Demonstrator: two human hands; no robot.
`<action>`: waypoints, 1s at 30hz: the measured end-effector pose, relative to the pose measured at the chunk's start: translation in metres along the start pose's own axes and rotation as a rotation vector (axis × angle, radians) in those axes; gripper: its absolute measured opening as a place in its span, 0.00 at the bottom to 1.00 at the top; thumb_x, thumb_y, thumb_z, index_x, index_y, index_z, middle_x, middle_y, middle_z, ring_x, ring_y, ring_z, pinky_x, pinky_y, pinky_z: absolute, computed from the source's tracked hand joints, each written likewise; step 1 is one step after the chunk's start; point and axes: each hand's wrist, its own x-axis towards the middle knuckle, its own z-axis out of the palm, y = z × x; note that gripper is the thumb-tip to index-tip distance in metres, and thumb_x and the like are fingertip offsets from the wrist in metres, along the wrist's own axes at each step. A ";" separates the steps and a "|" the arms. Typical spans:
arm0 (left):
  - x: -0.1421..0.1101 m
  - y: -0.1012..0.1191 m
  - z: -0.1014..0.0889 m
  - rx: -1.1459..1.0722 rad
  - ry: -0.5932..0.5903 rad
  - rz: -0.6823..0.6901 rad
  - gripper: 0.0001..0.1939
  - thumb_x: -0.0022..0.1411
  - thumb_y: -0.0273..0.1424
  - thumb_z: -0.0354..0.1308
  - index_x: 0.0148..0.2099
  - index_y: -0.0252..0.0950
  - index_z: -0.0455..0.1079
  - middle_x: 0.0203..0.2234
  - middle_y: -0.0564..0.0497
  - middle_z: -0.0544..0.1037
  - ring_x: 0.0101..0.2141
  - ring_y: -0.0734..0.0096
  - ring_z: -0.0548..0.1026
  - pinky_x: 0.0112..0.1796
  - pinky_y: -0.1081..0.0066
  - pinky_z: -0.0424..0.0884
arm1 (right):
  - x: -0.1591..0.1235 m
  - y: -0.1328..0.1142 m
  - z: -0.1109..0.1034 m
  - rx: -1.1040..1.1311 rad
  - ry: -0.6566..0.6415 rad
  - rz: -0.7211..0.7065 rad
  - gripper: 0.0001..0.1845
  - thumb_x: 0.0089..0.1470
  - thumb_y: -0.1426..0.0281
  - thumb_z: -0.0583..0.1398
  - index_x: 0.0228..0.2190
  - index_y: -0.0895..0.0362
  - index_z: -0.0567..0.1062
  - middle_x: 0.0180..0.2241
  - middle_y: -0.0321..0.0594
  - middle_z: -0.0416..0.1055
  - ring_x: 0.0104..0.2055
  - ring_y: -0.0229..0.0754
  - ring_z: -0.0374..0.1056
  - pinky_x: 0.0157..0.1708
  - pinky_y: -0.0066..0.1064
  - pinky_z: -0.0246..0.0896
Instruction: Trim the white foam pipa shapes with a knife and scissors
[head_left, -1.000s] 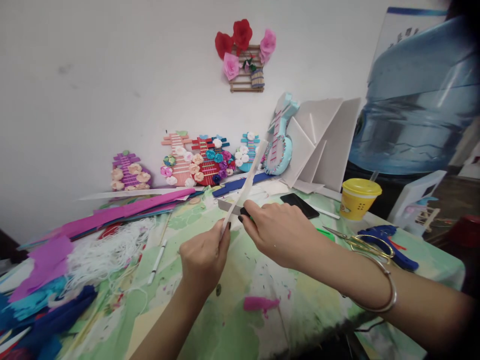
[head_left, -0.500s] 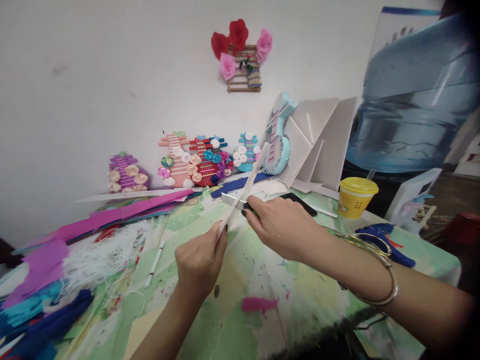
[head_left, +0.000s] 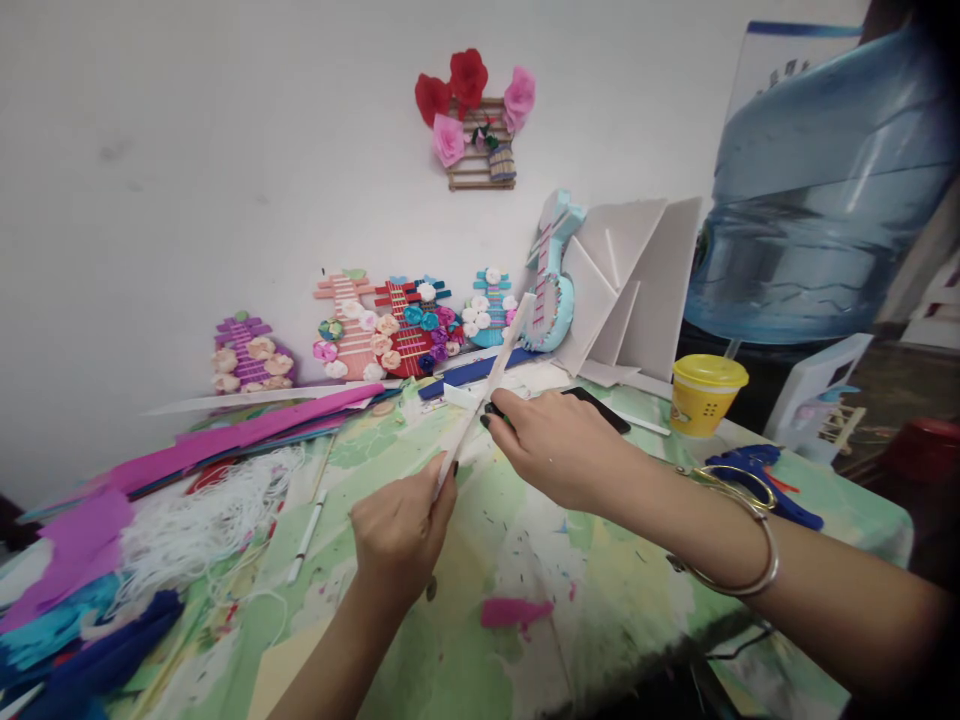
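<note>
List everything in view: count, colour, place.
strip: one, white, left hand
cutter: one, silver blade, right hand
instrument crafts: six or more, mixed, wall base
flower rack: one, red-pink, wall
boards: several, white, beside crafts
water bottle: one, blue, far right
cup: one, yellow, right
phone: one, black, beyond right hand
scissors: one, gold, right
tool: one, blue, by scissors
string: one heap, white, left
pen: one, white, left
craft sheets: several, mixed, left
tablecloth: one, green, beneath
left hand: one, dark-nailed, centre
right hand: one, dark-nailed, centre
</note>
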 end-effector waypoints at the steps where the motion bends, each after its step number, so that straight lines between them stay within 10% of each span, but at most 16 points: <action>1: -0.001 0.000 0.000 0.008 0.000 -0.009 0.04 0.56 0.26 0.58 0.34 0.32 0.72 0.13 0.56 0.69 0.16 0.79 0.68 0.22 0.76 0.60 | 0.001 0.000 0.000 0.003 -0.002 0.001 0.19 0.60 0.61 0.39 0.36 0.54 0.66 0.23 0.39 0.67 0.23 0.42 0.61 0.21 0.30 0.38; 20: -0.003 -0.005 -0.001 0.010 -0.020 -0.023 0.07 0.56 0.27 0.56 0.38 0.33 0.72 0.15 0.54 0.73 0.17 0.76 0.71 0.24 0.77 0.63 | -0.006 0.009 0.000 0.000 -0.014 -0.041 0.22 0.61 0.60 0.37 0.42 0.53 0.66 0.24 0.39 0.68 0.24 0.40 0.61 0.22 0.30 0.38; 30: 0.039 0.007 -0.009 -0.104 -0.341 -0.197 0.12 0.55 0.32 0.52 0.42 0.35 0.68 0.21 0.52 0.77 0.18 0.69 0.73 0.20 0.73 0.59 | -0.003 -0.005 -0.002 0.002 0.020 -0.052 0.18 0.61 0.61 0.39 0.36 0.54 0.65 0.24 0.39 0.68 0.23 0.42 0.63 0.20 0.30 0.38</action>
